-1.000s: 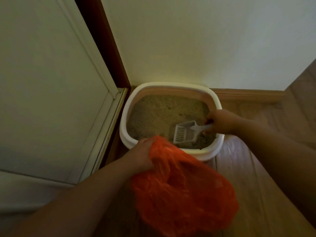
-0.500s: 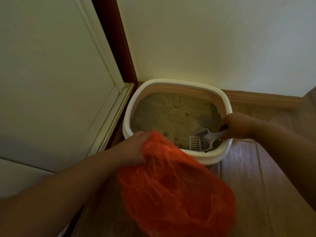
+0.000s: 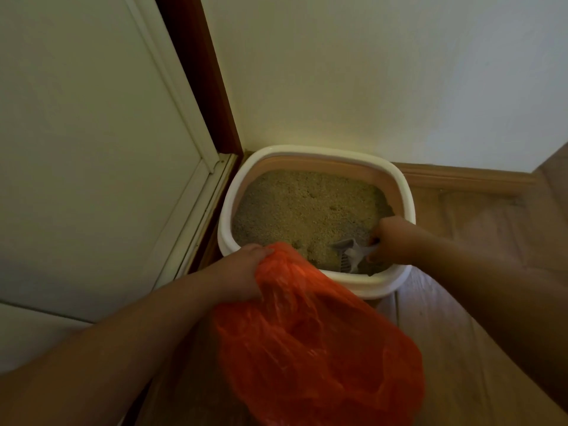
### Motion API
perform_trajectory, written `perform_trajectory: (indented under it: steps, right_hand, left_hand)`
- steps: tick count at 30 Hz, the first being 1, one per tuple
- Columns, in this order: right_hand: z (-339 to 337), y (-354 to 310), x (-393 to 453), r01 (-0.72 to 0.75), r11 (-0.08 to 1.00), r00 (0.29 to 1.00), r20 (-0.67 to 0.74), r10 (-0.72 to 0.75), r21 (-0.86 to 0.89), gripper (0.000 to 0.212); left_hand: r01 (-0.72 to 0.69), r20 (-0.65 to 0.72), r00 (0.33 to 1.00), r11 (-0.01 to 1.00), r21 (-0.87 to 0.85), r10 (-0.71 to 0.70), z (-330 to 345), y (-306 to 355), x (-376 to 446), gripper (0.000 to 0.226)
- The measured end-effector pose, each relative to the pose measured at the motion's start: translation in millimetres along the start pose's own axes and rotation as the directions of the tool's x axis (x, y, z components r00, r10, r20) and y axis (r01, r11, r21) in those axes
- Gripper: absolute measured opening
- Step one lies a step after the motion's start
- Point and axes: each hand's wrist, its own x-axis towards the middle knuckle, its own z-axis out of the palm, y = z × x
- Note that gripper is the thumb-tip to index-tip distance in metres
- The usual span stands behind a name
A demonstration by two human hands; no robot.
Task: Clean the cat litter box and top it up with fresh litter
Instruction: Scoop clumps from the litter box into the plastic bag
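Note:
A white-rimmed litter box (image 3: 310,150) sits in the corner of the floor, filled with beige litter (image 3: 304,210). My right hand (image 3: 392,238) grips the handle of a grey slotted scoop (image 3: 349,256), whose head is tilted down into the litter at the box's near right corner. My left hand (image 3: 238,273) grips the top edge of an orange plastic bag (image 3: 316,342) just in front of the box's near rim. The bag hangs below and covers part of that rim.
A white door (image 3: 92,149) with a dark wooden frame (image 3: 199,72) stands at the left, right beside the box. A pale wall (image 3: 368,72) and wooden skirting (image 3: 467,176) run behind it. Wooden floorboards (image 3: 461,348) lie to the right.
The scoop has moved from the middle front of the litter toward the near right corner and tipped downward. My left hand and the orange bag have stayed by the near rim.

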Motion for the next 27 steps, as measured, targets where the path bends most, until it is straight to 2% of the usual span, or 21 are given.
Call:
perform_trajectory:
  steps: [12,20,27]
  right_hand:
    - [32,-32,25,-0.042,0.959,0.995,-0.075,0.065,0.28,0.014]
    - [47,-67,60,-0.015,0.928,0.993,-0.103,0.058,0.371,0.023]
    - [53,-96,89,-0.06,0.831,0.987,-0.09,0.132,0.554,0.023]
  left_hand:
    - [0.02,-0.022,1.0,0.999,-0.048,-0.021,2,-25,-7,0.11]
    - [0.019,-0.021,1.0,0.997,-0.08,-0.02,2,-25,-4,0.109]
    - [0.029,-0.014,0.999,0.99,-0.141,-0.031,5,-25,-7,0.108]
